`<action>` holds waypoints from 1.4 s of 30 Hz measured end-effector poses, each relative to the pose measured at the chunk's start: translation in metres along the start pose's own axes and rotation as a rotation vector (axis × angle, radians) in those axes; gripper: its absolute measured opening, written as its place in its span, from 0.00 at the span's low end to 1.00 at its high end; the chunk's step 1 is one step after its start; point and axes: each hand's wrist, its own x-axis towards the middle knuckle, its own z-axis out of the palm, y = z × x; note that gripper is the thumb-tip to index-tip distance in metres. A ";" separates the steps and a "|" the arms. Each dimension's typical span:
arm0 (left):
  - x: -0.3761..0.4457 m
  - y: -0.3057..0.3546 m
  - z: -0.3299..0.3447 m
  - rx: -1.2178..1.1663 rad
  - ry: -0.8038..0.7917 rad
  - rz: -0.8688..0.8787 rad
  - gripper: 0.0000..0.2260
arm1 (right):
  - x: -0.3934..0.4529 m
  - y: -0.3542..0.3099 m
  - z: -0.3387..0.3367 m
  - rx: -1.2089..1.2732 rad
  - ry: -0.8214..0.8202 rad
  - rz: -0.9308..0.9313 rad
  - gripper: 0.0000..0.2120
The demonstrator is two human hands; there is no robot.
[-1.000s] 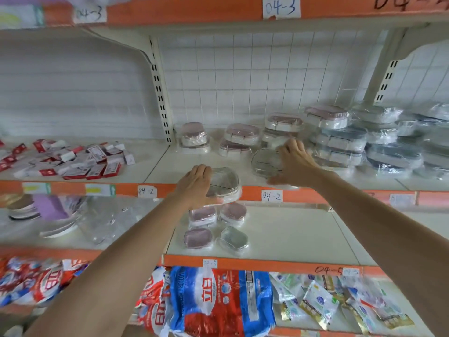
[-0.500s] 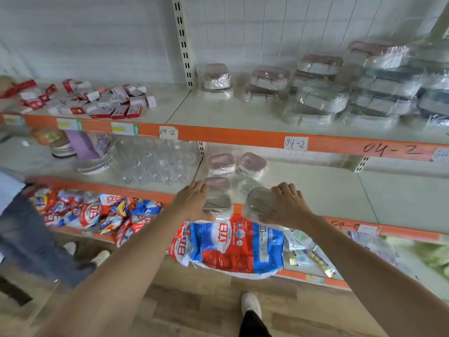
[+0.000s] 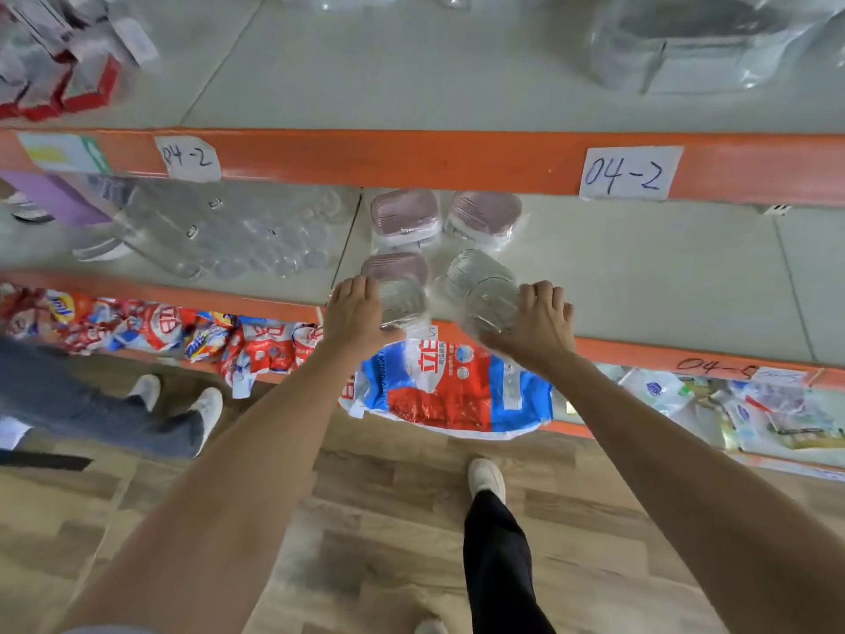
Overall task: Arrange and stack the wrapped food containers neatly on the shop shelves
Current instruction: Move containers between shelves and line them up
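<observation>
Lowered from upper shelf: left hand (image 3: 354,313) gripping clear container (image 3: 402,302), right hand (image 3: 539,324) gripping round container (image 3: 491,304); set down squarely beside pink containers (image 3: 404,217).

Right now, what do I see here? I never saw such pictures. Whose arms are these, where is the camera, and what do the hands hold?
No machine is here: a person wears a camera on the head, looking down at their own arms. The left hand grips one clear wrapped container, and the right hand grips another, at the front edge of a grey shelf. Behind them on that shelf lie three pink-lidded containers and one more clear container. Below hangs a red and blue bag.
</observation>
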 end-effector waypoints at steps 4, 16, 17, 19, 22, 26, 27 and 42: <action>0.045 -0.001 0.016 -0.086 0.009 -0.026 0.43 | 0.040 -0.001 0.017 0.008 0.039 -0.025 0.40; 0.121 -0.016 0.036 -0.103 -0.064 0.023 0.46 | 0.107 -0.011 0.058 -0.085 0.061 -0.122 0.45; 0.122 -0.017 0.036 -0.092 -0.081 0.024 0.46 | 0.108 -0.012 0.059 -0.106 0.063 -0.129 0.45; 0.122 -0.016 0.037 -0.079 -0.088 0.024 0.46 | 0.108 -0.014 0.061 -0.145 0.065 -0.136 0.45; 0.118 -0.014 0.040 -0.047 -0.067 0.029 0.45 | 0.107 -0.015 0.060 -0.167 0.045 -0.136 0.44; 0.118 -0.013 0.035 -0.005 -0.082 0.026 0.46 | 0.107 -0.016 0.054 -0.173 0.008 -0.121 0.45; 0.117 -0.012 0.034 -0.001 -0.091 0.026 0.46 | 0.106 -0.017 0.051 -0.171 -0.011 -0.111 0.45; 0.028 0.007 0.028 -0.075 -0.030 0.247 0.24 | 0.020 -0.030 0.028 -0.077 -0.105 -0.199 0.31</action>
